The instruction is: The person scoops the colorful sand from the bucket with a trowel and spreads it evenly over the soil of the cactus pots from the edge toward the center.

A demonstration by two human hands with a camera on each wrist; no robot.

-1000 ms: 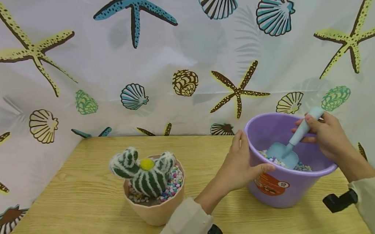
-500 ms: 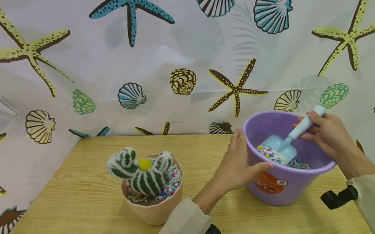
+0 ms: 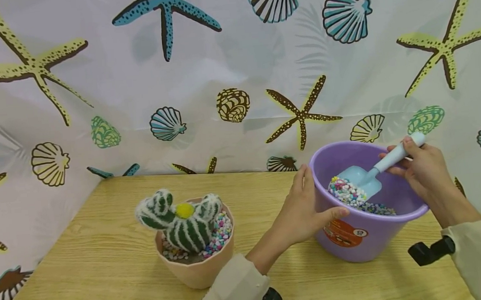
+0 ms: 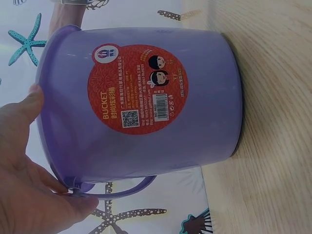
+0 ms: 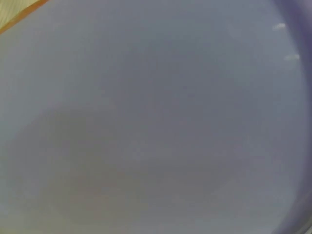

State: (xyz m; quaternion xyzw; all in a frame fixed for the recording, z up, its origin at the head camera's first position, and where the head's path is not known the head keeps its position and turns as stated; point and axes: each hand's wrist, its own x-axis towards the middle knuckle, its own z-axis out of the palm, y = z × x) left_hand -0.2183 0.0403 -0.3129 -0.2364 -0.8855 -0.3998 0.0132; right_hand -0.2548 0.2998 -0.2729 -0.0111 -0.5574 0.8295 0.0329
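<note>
My right hand (image 3: 426, 168) grips the handle of a light blue scoop (image 3: 369, 177), its blade tilted inside a purple bucket (image 3: 358, 244). Small multicoloured pebbles (image 3: 345, 192) are on the blade, and more lie in the bucket below. With its thumb on the near rim and its fingers along the left side, my left hand (image 3: 298, 211) holds the bucket. In the left wrist view the bucket (image 4: 204, 112) has a red round label (image 4: 139, 90), and the fingers of that hand (image 4: 24, 180) reach the rim beside its handle. Only the bucket's wall (image 5: 156, 117) fills the right wrist view, blurred.
A peach pot (image 3: 199, 271) with a knitted cactus (image 3: 188, 234) and coloured pebbles stands left of the bucket on the wooden table (image 3: 97, 265). Behind, a white cloth (image 3: 201, 77) printed with shells and starfish hangs along the table's back edge.
The scoop has risen inside the bucket, its handle drawn up and right by my right hand. Pebbles now heap on its blade. My left hand has stayed on the rim.
</note>
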